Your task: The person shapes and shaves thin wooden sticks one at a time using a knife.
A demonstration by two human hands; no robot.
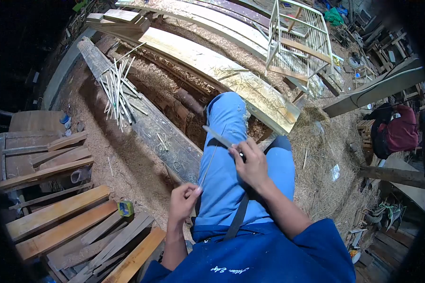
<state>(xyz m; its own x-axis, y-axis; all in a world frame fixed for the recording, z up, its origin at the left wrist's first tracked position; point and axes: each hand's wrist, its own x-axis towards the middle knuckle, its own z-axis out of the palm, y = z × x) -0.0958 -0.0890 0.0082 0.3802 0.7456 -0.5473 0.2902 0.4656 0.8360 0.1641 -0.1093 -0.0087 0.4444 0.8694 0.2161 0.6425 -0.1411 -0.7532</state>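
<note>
- Dark blue shirt (288, 252) nearest, white lettering on the chest; below it, light blue trousers (222, 203) with a dark strap (237, 217) lying over them.
- Left hand (184, 202) beside the thigh: thumb and fingers pinched narrow on the lower end of a thin stick (206, 170).
- Stick slants up from that pinch, over the trouser leg, its upper part near the blade; cannot tell whether the two touch.
- Right hand (250, 165) above the lap: fingers curled round the handle of a knife (217, 135), handle mostly hidden. Blade points up and left, over the raised knee.
- Left of the legs, a long weathered plank (167, 141). Heap of pale sticks (118, 94) across its far part, lying at mixed angles; a few short pieces nearer.
- Beyond the knee, a broad pale beam (198, 56), straw scattered on its near end.
- Farther off to the right, a slatted wooden frame (300, 45).
- Lower left, stacked boards (63, 231), a small yellow-and-blue item (125, 208) among them.
- Right side, straw (316, 174) over the ground; past it, another person (401, 129) in a dark red top, bent over.
</note>
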